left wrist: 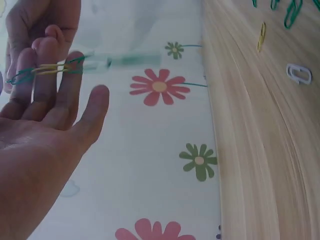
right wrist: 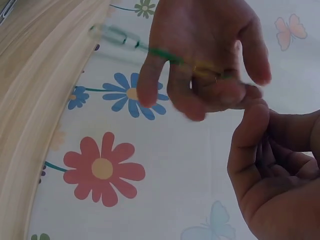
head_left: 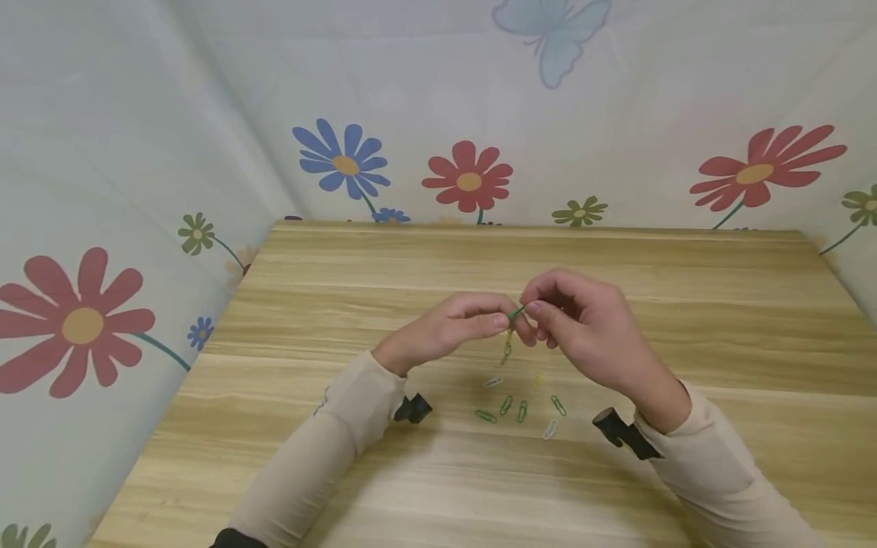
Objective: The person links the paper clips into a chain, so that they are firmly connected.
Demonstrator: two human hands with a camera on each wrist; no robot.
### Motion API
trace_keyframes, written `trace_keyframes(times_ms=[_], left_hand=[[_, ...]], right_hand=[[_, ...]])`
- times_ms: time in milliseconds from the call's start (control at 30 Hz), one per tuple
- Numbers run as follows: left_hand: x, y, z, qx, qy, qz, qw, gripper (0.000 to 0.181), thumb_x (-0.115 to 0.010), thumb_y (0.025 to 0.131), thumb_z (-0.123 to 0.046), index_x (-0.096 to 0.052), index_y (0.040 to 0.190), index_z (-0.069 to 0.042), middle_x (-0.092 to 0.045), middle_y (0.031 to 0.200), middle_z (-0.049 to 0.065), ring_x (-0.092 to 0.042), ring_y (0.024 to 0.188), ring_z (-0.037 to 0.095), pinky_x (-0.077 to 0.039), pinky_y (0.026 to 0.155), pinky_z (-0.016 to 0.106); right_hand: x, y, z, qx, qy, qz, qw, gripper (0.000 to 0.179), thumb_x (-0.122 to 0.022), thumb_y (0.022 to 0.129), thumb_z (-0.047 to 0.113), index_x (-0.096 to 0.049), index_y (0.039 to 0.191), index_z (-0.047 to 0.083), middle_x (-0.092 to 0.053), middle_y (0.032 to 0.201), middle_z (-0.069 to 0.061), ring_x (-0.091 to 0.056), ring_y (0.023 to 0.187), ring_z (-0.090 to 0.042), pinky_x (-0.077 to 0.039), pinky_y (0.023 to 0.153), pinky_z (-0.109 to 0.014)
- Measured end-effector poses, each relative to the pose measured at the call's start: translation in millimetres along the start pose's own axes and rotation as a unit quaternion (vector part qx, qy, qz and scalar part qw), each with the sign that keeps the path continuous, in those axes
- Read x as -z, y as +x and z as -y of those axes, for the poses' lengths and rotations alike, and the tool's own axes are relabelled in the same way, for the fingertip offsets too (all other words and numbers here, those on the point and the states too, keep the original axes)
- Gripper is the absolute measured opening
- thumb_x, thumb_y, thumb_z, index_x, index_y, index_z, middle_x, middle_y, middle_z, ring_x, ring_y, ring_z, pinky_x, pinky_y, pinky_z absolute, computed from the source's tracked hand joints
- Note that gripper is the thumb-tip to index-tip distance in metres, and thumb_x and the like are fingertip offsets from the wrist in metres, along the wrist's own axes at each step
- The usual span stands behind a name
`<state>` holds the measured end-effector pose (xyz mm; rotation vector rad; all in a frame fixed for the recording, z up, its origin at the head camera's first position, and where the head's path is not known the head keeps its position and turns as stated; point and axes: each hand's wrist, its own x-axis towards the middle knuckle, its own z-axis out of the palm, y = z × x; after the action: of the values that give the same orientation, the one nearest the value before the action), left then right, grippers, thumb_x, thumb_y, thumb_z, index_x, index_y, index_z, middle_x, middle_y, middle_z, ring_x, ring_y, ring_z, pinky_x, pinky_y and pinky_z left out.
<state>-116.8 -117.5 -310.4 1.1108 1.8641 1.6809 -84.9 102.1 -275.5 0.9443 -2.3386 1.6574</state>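
A chain of green and yellow paper clips (left wrist: 47, 69) lies across the fingers of my left hand (head_left: 462, 323). In the left wrist view those fingers are extended, and the thumb stands apart from the chain. One end of the chain dangles below the hand in the head view and blurs with motion in both wrist views. Thumb and forefinger of my right hand (head_left: 592, 331) pinch the green paper clip (head_left: 517, 311) at the other end. The fingertips of both hands are close together above the table (head_left: 356, 266).
Loose paper clips lie on the table below the hands: several green ones (head_left: 523, 412), a white one (head_left: 493, 383), another white one (head_left: 550, 430) nearer the front, and a yellow one (head_left: 537, 379). A flower-printed cloth (head_left: 425, 76) hangs behind the table and along its sides.
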Motion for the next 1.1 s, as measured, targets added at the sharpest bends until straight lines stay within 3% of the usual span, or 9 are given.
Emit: trace_keyframes(times_ms=[200,333,433,633,833,967,1100], left_hand=[[-3.2,-0.4,-1.6,-0.009,-0.066,0.021,0.9975,0.029,-0.043,0.107,-0.012,-0.061,0.096,0.008,-0.068,0.092,0.012,-0.066,0.092,0.028,-0.049,0.096,0.051],[-2.3,-2.7,-0.7,0.001,-0.072,0.024,0.9971,0.029,-0.041,0.107,-0.01,-0.059,0.093,0.008,-0.065,0.086,0.01,-0.066,0.082,0.025,-0.053,0.088,0.049],[0.2,-3.9,-0.9,-0.002,-0.07,0.017,0.9974,0.029,-0.043,0.108,-0.013,-0.059,0.093,0.007,-0.06,0.079,0.01,-0.064,0.077,0.024,-0.055,0.083,0.046],[5.9,-7.9,-5.0,-0.007,-0.086,-0.002,0.9963,0.034,-0.048,0.108,-0.022,-0.058,0.096,0.008,-0.042,0.065,0.006,-0.042,0.057,0.021,-0.055,0.063,0.035],[10.7,-12.7,-9.2,-0.02,-0.088,-0.021,0.9957,0.04,-0.051,0.106,-0.029,-0.056,0.097,0.01,-0.035,0.059,0.001,-0.028,0.045,0.018,-0.027,0.042,0.026],[12.2,-13.4,-10.4,-0.043,-0.1,-0.048,0.9929,0.033,-0.054,0.105,-0.033,-0.061,0.097,-0.001,-0.035,0.058,-0.002,-0.024,0.042,0.015,-0.019,0.04,0.027],[13.5,-13.8,-11.1,-0.071,-0.121,-0.08,0.9869,0.026,-0.058,0.103,-0.038,-0.067,0.097,-0.015,-0.034,0.057,-0.002,-0.024,0.043,0.014,-0.018,0.039,0.027]], right_hand=[[-4.2,-0.9,-2.2,0.038,0.01,-0.005,0.9992,0.016,-0.063,0.091,-0.015,-0.067,0.094,0.001,-0.062,0.079,0.0,-0.057,0.058,-0.017,-0.051,0.053,-0.026],[-3.1,-0.4,-4.0,0.084,0.033,-0.007,0.9959,0.02,-0.063,0.089,-0.019,-0.069,0.095,-0.002,-0.063,0.08,-0.002,-0.057,0.058,-0.016,-0.052,0.054,-0.026],[0.5,1.1,-6.3,0.096,0.027,-0.014,0.9949,0.021,-0.063,0.088,-0.02,-0.069,0.099,-0.003,-0.064,0.079,-0.002,-0.057,0.058,-0.015,-0.052,0.054,-0.024],[8.7,4.3,-15.4,0.027,-0.031,0.005,0.9991,0.015,-0.065,0.093,-0.009,-0.069,0.102,0.002,-0.06,0.074,-0.001,-0.057,0.057,-0.015,-0.05,0.051,-0.026],[8.8,8.7,-31.0,-0.03,-0.096,0.069,0.9925,0.011,-0.065,0.096,-0.001,-0.071,0.1,0.008,-0.058,0.073,0.001,-0.056,0.058,-0.015,-0.049,0.051,-0.029],[8.1,10.0,-40.2,-0.059,-0.137,0.131,0.9801,0.008,-0.065,0.097,0.003,-0.071,0.099,0.009,-0.061,0.076,0.002,-0.054,0.06,-0.014,-0.049,0.054,-0.03],[7.4,10.1,-51.9,-0.092,-0.174,0.223,0.9547,0.006,-0.065,0.097,0.005,-0.07,0.098,0.009,-0.062,0.078,0.001,-0.053,0.063,-0.014,-0.048,0.059,-0.032]])
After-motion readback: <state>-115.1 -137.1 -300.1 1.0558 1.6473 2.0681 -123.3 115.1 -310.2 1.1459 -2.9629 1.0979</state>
